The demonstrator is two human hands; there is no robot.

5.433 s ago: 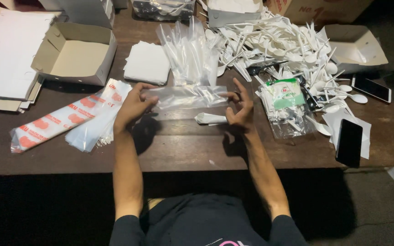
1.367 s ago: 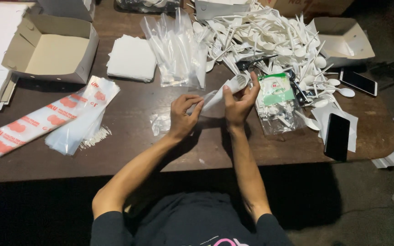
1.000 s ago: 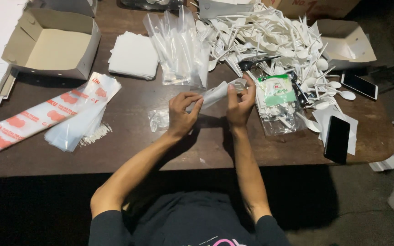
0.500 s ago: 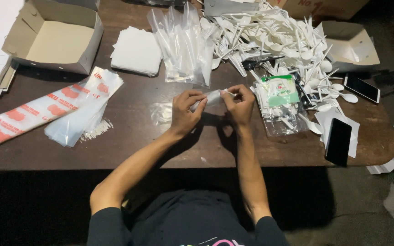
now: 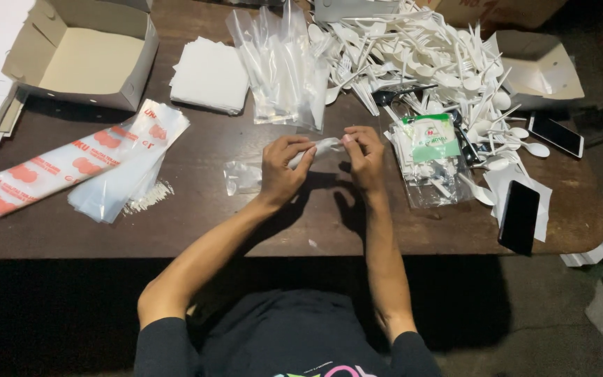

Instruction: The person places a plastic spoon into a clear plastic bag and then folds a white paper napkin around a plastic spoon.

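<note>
Dark wood is showing along the near edge of the tabletop [image 5: 197, 223], where a bare strip is lying between the person's forearms and the clutter. Just past it, the left hand [image 5: 282, 167] and the right hand [image 5: 366, 157] are meeting above the surface. Both are pinching closed on a small clear packet [image 5: 324, 146] with something white inside, one hand at each end. The packet is hanging between the fingertips, just off the wood. What the white piece is, the blur is hiding.

By the look of it, the step in hand is closing or folding the packet's end. Any further move is calling for a firm pinch from both hands, since the film looks thin and slippery. A limp clear bag [image 5: 242, 176] is lying just left of the left hand.

Room is opening mostly toward the near edge and to the left of the hands. To the right, a green-labelled bag [image 5: 428, 157] is sitting just beside the right hand. A black phone [image 5: 519, 216] is resting near the right edge, so that side is leaving little slack. Further left, a red-printed wrapper [image 5: 71, 167] is stretching across the wood.

Beyond the hands, a sheaf of clear bags [image 5: 280, 66] is crowding close, with napkins [image 5: 209, 75] beside it. A heap of white cutlery [image 5: 420, 56] is spreading across the far right. An open box [image 5: 82, 59] is standing at the far left.
</note>
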